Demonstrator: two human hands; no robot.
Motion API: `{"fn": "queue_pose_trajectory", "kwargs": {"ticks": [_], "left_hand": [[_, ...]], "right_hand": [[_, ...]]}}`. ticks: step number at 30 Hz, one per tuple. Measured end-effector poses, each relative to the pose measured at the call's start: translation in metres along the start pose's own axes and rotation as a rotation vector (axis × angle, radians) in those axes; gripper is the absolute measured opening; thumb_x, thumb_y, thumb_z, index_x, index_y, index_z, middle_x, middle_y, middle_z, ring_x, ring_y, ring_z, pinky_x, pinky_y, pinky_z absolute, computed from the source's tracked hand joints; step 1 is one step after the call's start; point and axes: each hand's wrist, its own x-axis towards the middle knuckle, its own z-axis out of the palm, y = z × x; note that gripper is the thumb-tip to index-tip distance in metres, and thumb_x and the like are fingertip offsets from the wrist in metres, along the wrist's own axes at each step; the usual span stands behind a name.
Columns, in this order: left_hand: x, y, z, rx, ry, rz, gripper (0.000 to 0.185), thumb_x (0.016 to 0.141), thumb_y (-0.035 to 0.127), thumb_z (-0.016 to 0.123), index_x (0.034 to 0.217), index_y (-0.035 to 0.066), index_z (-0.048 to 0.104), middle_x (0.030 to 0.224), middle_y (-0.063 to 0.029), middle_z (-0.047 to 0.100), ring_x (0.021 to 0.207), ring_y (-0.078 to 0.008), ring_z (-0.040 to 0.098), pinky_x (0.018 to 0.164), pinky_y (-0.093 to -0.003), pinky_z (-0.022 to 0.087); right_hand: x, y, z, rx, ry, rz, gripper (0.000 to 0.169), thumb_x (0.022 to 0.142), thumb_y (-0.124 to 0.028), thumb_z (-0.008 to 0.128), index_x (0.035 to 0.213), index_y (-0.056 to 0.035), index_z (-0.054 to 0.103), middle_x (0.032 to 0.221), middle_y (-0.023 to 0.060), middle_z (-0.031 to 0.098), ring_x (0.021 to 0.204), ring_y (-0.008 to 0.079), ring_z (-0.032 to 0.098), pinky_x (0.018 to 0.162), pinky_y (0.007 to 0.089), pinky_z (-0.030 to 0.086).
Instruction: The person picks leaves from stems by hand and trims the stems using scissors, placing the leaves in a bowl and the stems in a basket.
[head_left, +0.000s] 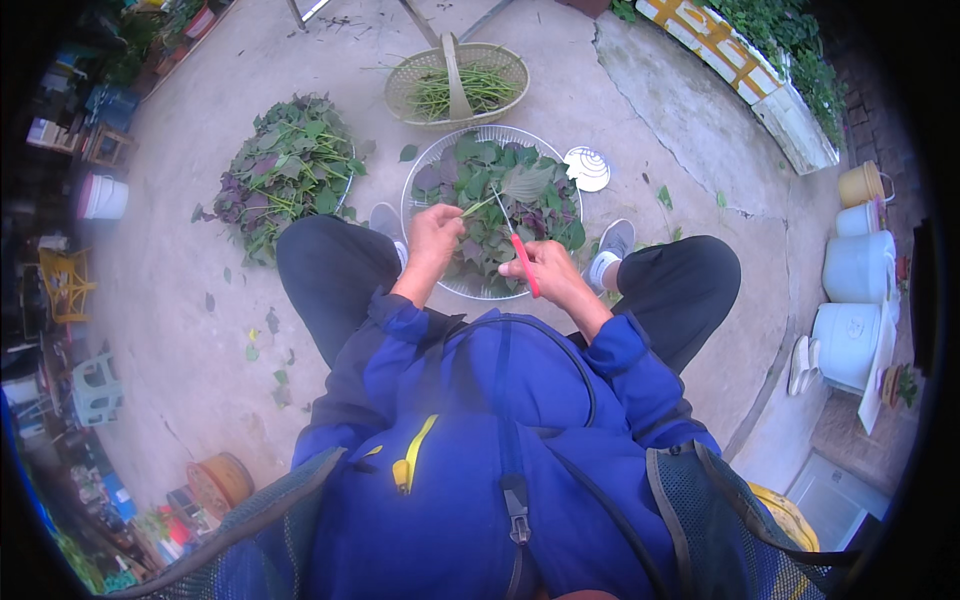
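Between the fingers of my left hand (437, 238) is a thin green leaf stem (478, 205); a broad grey-green leaf (523, 184) lies at the stem's far end. My right hand (553, 268) grips red-handled scissors (523, 259), whose metal blades reach up to the stem near that leaf. Both hands are over a round wire-rimmed basket (406, 196), which holds a heap of green and purplish leaves (480, 253). Just beyond it stands an oval woven basket (517, 66) with an arched handle, filled with cut green stems (480, 88).
A large pile of leafy stems (292, 165) rises left of my knee. Beside the wire-rimmed basket lies a white disc (588, 169). My shoes (616, 240) flank that basket. Several pale tubs (859, 266) line the right side; a plastic stool (98, 390) stands left.
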Motion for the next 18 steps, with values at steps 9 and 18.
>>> {"fn": "queue_pose_trajectory", "kwargs": {"ticks": [9,18], "left_hand": [[0.007,-0.007,-0.001,-0.049,0.117,-0.308,0.017,0.089,0.007,0.06,0.104,0.0,0.063,0.073,-0.0023,0.063,0.051,-0.0078,0.051,0.042,-0.0227,0.038],[0.056,0.022,-0.034,-0.488,0.396,-0.462,0.007,0.092,0.009,0.054,0.087,0.009,0.058,0.067,-0.001,0.057,0.051,-0.0121,0.049,0.041,-0.0283,0.038]], "right_hand": [[0.024,0.03,0.011,0.019,-0.038,0.126,0.035,0.071,-0.027,0.078,0.074,0.0053,0.066,0.062,0.0086,0.061,0.054,0.0132,0.057,0.05,0.0297,0.044],[-0.006,0.005,0.003,0.13,0.129,0.011,0.044,0.068,-0.04,0.078,0.069,0.0008,0.064,0.052,0.0078,0.054,0.05,0.0157,0.052,0.051,0.0345,0.041]]}}
